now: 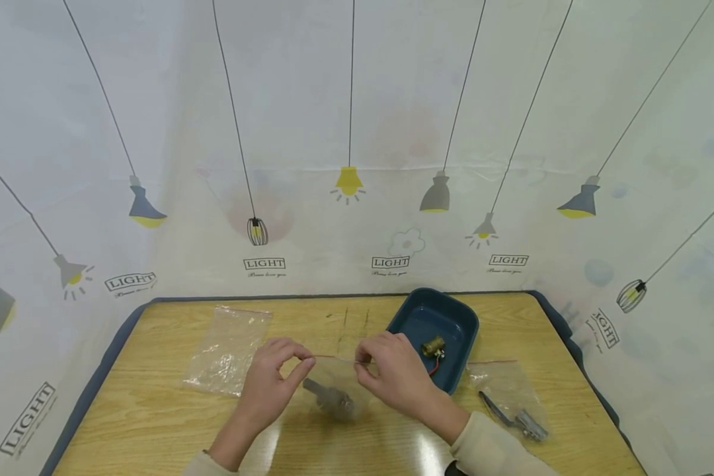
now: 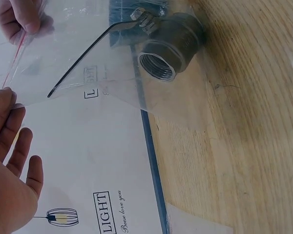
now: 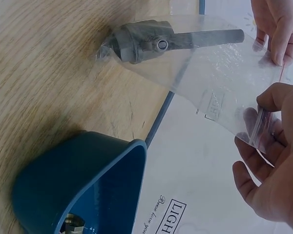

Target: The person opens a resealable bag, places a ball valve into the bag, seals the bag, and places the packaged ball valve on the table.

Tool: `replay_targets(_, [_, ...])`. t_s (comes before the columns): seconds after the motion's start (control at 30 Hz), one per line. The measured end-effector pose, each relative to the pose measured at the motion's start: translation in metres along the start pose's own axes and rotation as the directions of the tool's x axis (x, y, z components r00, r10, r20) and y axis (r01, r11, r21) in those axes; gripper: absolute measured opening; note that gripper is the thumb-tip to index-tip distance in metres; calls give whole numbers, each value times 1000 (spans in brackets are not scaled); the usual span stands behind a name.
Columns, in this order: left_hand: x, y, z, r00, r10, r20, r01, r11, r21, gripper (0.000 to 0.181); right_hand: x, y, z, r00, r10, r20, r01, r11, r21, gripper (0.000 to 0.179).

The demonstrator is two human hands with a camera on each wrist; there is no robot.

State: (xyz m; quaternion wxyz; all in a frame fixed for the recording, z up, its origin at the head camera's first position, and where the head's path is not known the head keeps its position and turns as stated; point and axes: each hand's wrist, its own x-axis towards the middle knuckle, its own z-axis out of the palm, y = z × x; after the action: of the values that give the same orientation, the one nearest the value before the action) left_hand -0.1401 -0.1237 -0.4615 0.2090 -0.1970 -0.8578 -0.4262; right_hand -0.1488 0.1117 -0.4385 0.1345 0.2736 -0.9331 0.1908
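Between the two hands hangs a clear zip bag (image 1: 340,371) with a red line along its top edge. Inside it lies a grey metal ball valve (image 2: 178,41) with a long flat lever; the threaded opening shows in the left wrist view. My left hand (image 1: 272,378) pinches one top corner of the bag between thumb and fingers. At the opposite corner, my right hand (image 1: 395,371) pinches the zip edge (image 3: 258,127), thumb on one side and fingers behind. The valve sits in the bag's bottom, low over the wooden table (image 1: 297,456).
A blue tray (image 1: 413,307) stands behind the right hand, holding a brass valve (image 1: 433,346) with a red handle. Right of it lies another zip bag (image 1: 512,383) containing a levered valve (image 1: 529,424). A flat clear bag (image 1: 229,344) lies at left. Printed curtains surround the table.
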Motion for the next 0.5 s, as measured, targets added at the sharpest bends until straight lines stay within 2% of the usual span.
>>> replay_targets(0.5, [1, 0, 1, 1000, -19, 9, 19, 1000, -1, 12, -2, 3, 0, 1000, 2, 0, -2, 1000, 20, 12])
